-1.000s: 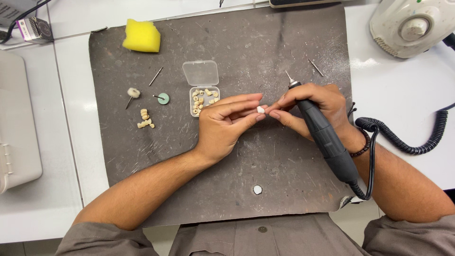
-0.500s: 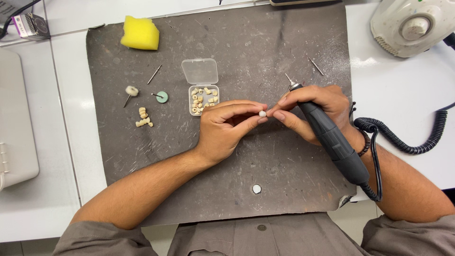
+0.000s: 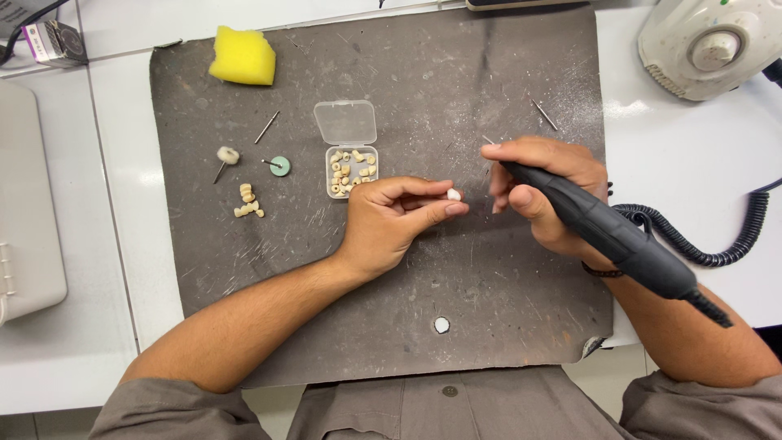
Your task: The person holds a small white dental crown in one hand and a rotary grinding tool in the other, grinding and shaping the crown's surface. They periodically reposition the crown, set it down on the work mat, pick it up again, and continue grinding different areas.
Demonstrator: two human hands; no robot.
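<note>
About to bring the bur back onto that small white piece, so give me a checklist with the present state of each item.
1. White piece pinched at the left hand fingertips: ok.
2. Black handpiece in a pen-like grip in the right hand: ok.
3. Bur tip set apart from the piece: ok, a gap shows between the hands.
4. Bur spinning or stopped: cannot tell.
5. Coiled cord trailing off to the right, away from both hands: ok.
6. Open clear box of small pieces standing just behind the left hand, close to it: not ok.
</note>
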